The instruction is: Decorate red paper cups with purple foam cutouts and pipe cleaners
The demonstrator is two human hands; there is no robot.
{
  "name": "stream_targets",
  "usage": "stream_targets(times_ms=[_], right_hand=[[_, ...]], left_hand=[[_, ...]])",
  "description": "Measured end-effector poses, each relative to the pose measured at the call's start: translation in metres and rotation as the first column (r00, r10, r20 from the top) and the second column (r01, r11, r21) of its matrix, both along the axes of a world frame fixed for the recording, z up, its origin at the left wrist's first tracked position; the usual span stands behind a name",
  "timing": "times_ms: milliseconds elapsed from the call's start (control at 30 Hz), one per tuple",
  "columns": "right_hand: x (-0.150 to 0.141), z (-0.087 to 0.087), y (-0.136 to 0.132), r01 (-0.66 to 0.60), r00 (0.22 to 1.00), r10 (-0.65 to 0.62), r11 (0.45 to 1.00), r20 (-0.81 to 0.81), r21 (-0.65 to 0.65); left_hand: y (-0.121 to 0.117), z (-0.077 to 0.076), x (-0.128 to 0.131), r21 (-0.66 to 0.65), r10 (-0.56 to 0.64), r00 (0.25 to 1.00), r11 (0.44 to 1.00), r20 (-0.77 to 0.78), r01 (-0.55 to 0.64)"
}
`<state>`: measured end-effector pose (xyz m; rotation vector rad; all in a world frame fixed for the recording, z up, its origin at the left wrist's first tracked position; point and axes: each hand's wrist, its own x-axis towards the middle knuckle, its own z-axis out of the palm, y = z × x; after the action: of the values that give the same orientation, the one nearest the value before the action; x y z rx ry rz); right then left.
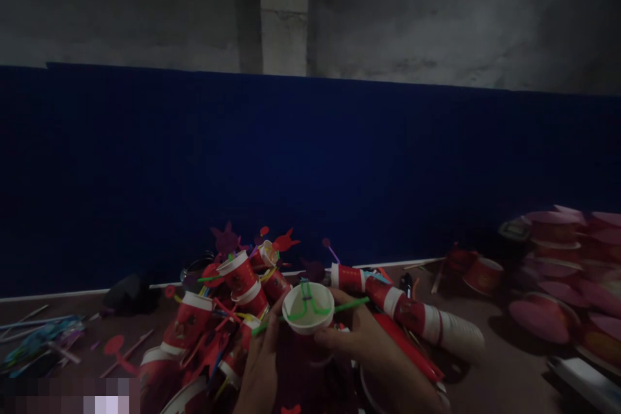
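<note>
A red paper cup with a white inside (pixel 307 310) is held upright between my two hands, low in the middle. A green straw (pixel 347 306) runs through the cup and sticks out on both sides. My right hand (pixel 361 343) wraps its fingers round the cup's right side. My left hand (pixel 262 362) is at the cup's left side, its fingers closed near the straw's left end. Just left of the hands lies a pile of red cups with straws and paper cut-outs (pixel 228 310).
A lying stack of red and white cups (pixel 422 317) stretches to the right. Pink paper pieces and more cups (pixel 557 265) lie at the far right. Loose straws (pixel 39 333) are scattered at the left. A dark blue panel (pixel 310 168) stands behind the table.
</note>
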<state>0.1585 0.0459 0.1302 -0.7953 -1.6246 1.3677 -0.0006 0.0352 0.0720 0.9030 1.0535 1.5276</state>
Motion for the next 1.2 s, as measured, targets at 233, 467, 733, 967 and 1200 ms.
stream_targets(times_ms=[233,467,733,967,1200], right_hand=[[-0.002,-0.004,0.001,-0.069,0.994,0.063,0.995,-0.086,-0.065],[-0.002,-0.014,0.006,-0.044,0.999,0.044,0.999,-0.032,-0.005],[-0.003,-0.024,0.011,0.073,0.996,-0.066,0.988,0.053,-0.140],[0.013,-0.021,0.021,0.283,0.957,-0.290,0.945,-0.024,-0.163],[0.021,-0.017,0.013,0.255,0.866,-0.381,0.894,0.324,0.368]], left_hand=[[-0.005,-0.012,0.003,0.094,0.006,1.000,0.996,0.005,-0.006],[-0.006,-0.018,0.009,0.092,-0.126,0.990,0.989,0.063,0.120],[-0.001,-0.017,0.008,0.095,-0.035,0.998,0.995,0.055,0.030],[0.000,-0.013,0.006,0.120,-0.035,0.996,0.992,-0.085,0.046],[-0.004,-0.008,0.007,0.140,-0.298,0.942,0.937,-0.153,0.319]])
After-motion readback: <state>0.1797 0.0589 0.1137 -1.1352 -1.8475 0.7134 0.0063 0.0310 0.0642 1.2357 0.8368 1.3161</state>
